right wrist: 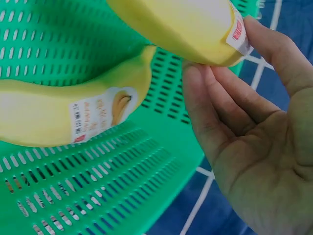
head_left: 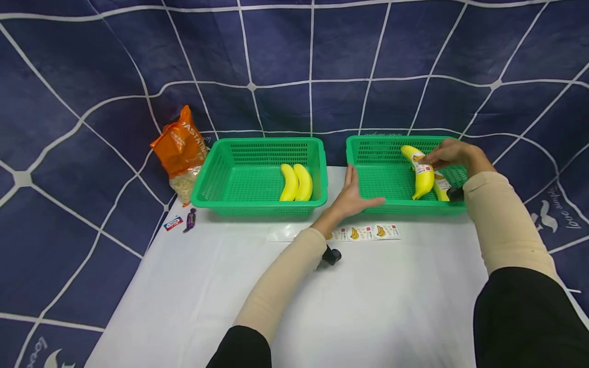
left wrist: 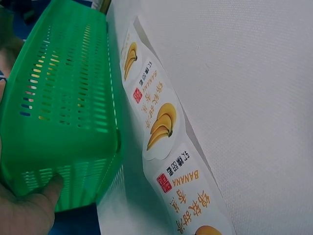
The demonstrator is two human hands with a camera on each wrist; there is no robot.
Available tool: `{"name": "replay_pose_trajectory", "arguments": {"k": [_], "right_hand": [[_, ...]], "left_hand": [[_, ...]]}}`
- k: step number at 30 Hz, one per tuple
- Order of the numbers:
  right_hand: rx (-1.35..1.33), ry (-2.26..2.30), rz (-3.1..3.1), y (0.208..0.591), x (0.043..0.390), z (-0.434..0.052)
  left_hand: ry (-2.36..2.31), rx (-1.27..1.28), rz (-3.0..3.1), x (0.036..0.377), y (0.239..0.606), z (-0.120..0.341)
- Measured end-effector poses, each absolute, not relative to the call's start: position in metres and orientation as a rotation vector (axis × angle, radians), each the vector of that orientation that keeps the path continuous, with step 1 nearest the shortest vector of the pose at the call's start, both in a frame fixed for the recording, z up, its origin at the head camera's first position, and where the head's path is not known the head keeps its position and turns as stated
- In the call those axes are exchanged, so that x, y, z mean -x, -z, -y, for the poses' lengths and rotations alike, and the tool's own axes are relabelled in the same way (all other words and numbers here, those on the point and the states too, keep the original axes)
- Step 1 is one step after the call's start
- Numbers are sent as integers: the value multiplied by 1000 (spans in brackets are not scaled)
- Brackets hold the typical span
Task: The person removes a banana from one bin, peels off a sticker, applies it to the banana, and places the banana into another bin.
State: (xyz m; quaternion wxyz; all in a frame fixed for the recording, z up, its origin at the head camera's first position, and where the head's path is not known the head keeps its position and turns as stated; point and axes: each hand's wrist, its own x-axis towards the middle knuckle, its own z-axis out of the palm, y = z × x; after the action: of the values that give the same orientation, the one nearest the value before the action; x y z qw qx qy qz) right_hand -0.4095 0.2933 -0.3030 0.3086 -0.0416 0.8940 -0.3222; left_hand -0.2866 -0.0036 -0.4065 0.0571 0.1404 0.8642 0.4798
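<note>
My right hand (head_left: 453,155) pinches a yellow banana (head_left: 423,179) between thumb and fingers over the right green basket (head_left: 382,206). A white label with a banana picture is on this banana, also seen in the right wrist view (right wrist: 186,29). Below it in the basket lies a second labelled banana (right wrist: 39,112). At the basket's left end is my left hand (head_left: 350,198), fingers straight along the end wall and thumb spread toward the front wall. In the left wrist view, the thumb (left wrist: 51,188) lies against the green mesh.
A strip of banana stickers (head_left: 363,233) lies on the white table in front of the right basket. The left green basket (head_left: 257,206) holds two bananas (head_left: 289,183) without visible labels. An orange pasta bag (head_left: 180,145) leans beside it, near two small wrapped sweets (head_left: 190,220).
</note>
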Motion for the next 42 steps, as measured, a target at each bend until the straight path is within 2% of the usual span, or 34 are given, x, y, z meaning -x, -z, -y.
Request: {"name": "replay_pose_trajectory", "arguments": {"k": [10, 31, 42], "right_hand": [[71, 685, -2323, 316, 418, -298], [-49, 660, -2165, 347, 418, -301], [-77, 698, -2171, 343, 423, -300]], "left_hand": [[-1476, -444, -2609, 289, 406, 2], [-1458, -457, -2586, 283, 412, 3], [-1494, -465, -2598, 286, 409, 6]]}}
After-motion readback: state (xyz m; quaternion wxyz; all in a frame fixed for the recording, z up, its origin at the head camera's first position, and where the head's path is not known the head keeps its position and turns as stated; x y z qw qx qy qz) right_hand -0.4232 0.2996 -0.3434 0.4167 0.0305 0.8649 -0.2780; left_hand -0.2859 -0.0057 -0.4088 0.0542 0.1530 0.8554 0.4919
